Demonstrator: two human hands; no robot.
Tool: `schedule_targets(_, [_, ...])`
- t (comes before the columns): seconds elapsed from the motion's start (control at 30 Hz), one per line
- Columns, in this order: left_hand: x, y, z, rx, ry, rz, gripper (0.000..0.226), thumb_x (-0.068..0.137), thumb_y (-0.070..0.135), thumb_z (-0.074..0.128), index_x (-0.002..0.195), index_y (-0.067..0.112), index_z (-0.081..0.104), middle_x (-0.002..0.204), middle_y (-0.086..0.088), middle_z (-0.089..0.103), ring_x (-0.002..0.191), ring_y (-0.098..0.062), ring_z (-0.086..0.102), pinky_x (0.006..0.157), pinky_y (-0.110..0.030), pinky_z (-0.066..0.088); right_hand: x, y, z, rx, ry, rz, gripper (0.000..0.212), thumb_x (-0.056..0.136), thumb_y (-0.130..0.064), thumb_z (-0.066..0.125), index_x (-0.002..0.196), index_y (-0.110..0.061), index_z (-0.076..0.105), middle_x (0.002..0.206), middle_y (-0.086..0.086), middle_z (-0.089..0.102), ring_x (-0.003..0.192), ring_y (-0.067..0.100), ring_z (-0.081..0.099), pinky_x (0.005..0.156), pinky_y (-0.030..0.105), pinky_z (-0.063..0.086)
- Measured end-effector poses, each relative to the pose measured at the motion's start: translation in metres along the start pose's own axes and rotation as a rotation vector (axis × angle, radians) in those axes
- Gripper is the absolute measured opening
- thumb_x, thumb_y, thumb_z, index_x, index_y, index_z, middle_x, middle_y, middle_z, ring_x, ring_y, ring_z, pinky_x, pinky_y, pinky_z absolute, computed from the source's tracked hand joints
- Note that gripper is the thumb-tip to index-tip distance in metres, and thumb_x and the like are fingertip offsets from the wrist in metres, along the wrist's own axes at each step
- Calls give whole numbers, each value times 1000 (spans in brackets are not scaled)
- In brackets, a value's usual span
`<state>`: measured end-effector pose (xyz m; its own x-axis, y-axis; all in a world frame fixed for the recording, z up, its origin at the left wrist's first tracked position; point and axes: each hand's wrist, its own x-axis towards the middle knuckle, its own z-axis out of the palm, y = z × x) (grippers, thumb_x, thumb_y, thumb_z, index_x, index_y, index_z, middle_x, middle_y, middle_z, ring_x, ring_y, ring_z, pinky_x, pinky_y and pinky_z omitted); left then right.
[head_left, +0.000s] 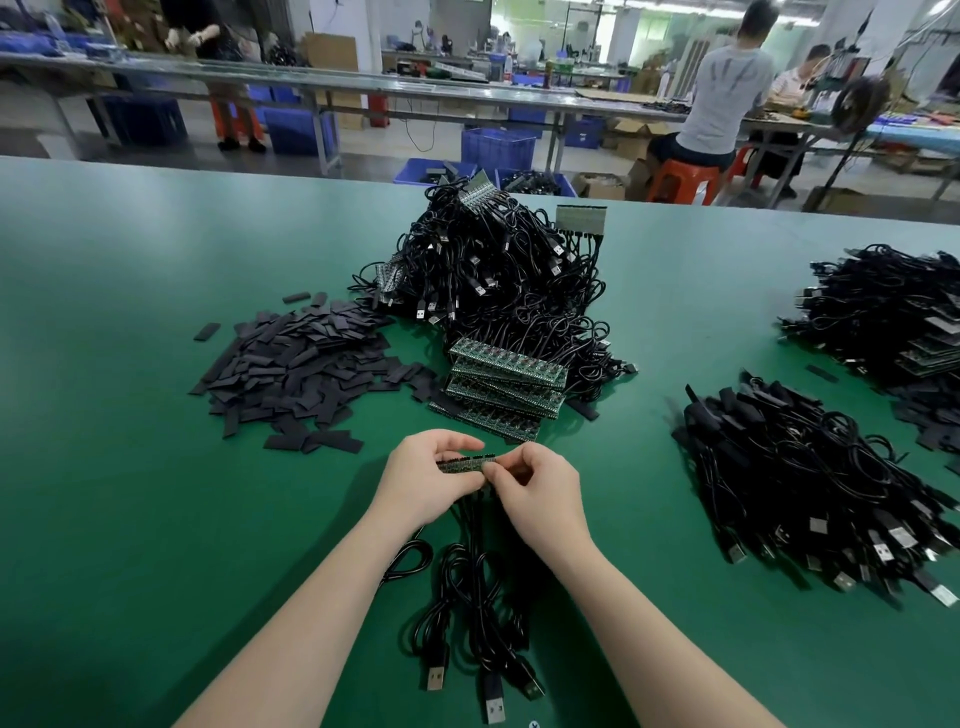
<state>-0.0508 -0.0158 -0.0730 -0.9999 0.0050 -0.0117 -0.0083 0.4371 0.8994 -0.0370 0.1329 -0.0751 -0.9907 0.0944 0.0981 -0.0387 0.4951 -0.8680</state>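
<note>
Near the front edge of the green surface (130, 467), the left hand (426, 478) and right hand (540, 491) each pinch one end of a single board strip (462, 464), held just above it. Its black cables (467, 582) trail toward the person, showing three USB plugs (493, 704). Beyond lie about four stacked strips (504, 384), one sleeve pile (296, 369) and one cable heap (493, 270).

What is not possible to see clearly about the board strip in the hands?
1. Head view: right end of the circuit board strip, hidden by the right hand.
2. Head view: where the cables join the strip, hidden under the left hand and right hand.
3. Head view: the strip's components, too small to tell.
4. Head view: the far cable pile, cut off by the right edge.
</note>
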Motion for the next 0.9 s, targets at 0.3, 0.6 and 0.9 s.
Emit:
schedule_targets(0.3, [0, 0, -2, 25, -44, -39, 39, 77, 22, 78, 110, 37, 64, 102, 7, 67, 101, -6, 62, 88, -28, 50, 0, -7, -15, 78, 103, 71, 16, 89, -24, 69, 75, -25, 62, 73, -9, 65, 68, 0, 58, 57, 9, 37])
schedule_targets(0.6, [-11, 6, 10, 212, 44, 149, 44, 86, 29, 72, 126, 38, 56, 122, 16, 53, 110, 1, 47, 95, -21, 36, -15, -75, -75, 354, 309, -275, 13, 95, -23, 64, 89, -34, 61, 77, -19, 62, 62, 5, 56, 58, 16, 43])
schedule_targets(0.9, [4, 6, -65, -96, 618, 124, 32, 95, 9, 52, 116, 31, 60, 108, 19, 61, 95, 9, 56, 83, -15, 45, 4, -86, -51, 1102, 123, 155, 7, 94, -10, 66, 97, -15, 67, 79, -2, 67, 72, 17, 70, 65, 27, 58])
